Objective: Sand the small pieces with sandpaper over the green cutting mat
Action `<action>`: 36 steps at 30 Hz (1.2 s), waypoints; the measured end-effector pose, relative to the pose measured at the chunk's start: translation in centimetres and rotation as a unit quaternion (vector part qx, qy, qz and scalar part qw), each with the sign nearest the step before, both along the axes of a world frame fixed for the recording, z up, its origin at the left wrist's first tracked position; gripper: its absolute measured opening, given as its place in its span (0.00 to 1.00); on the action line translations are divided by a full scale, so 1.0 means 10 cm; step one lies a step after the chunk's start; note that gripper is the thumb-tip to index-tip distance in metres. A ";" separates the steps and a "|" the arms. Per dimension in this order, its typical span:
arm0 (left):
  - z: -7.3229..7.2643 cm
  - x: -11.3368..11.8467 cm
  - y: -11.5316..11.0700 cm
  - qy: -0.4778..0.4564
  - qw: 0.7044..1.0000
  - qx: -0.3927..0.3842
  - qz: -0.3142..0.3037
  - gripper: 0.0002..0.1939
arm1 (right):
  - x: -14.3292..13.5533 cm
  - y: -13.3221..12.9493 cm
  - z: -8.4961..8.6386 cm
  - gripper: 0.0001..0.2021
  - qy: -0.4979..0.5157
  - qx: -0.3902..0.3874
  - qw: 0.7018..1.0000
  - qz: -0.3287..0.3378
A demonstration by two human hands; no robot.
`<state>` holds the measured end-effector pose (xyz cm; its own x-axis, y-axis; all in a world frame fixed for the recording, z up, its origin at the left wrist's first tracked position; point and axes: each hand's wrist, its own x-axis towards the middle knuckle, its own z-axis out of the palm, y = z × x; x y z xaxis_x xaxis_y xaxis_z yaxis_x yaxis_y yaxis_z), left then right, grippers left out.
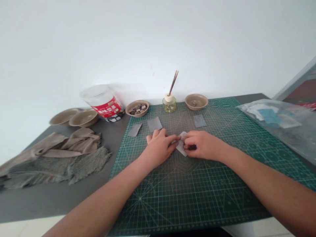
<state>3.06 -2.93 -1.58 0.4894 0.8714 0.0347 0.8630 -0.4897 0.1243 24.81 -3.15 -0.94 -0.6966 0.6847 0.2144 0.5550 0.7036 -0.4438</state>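
Note:
A small pale grey rectangular sheet point(181, 150), perhaps sandpaper, lies at a slant on the green cutting mat point(158, 207). My left hand point(161, 144) pins its left edge with thumb and index finger, while the other fingers rest on the mat. From the other side, my right hand point(203, 144) is closed in a pinch over the sheet. A dark spot shows between its curled fingers, but I cannot tell whether it is a small piece or shadow. The right fingertips partly cover the sheet.
Darker grey sheets point(154, 124) lie behind my hands. Against the wall stand a bowl of small stone-like pieces point(137, 109), a reed diffuser point(169, 103), another bowl point(197, 101) and a plastic tub point(103, 105). Crumpled cloths point(84, 161) lie left, a clear bag point(283, 120) right.

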 end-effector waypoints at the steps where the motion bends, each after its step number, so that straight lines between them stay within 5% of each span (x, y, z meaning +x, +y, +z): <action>1: 0.00 0.00 0.00 -0.001 1.000 0.000 0.000 0.20 | 0.00 0.00 0.00 0.08 0.003 0.001 1.000 -0.006; 16: 0.03 0.01 -0.02 -0.005 1.000 -0.020 0.010 0.20 | 0.09 0.03 0.00 0.05 0.015 -0.016 0.999 0.036; 20: 0.03 0.01 -0.02 -0.004 1.000 -0.013 0.006 0.20 | 0.04 0.01 -0.02 0.04 0.000 0.005 0.999 -0.031; 24: 0.01 0.00 -0.01 0.000 1.000 -0.009 0.003 0.20 | 0.01 -0.01 -0.01 0.05 0.004 -0.002 1.000 0.007; 36: 0.01 0.00 -0.01 -0.007 1.000 -0.005 0.003 0.20 | 0.00 0.01 -0.01 0.04 0.019 -0.003 0.998 -0.055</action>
<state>3.10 -3.05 -1.46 0.4843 0.8743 0.0318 0.8638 -0.4836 0.1416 24.80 -3.05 -1.05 -0.6076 0.7587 0.2348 0.6117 0.6356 -0.4710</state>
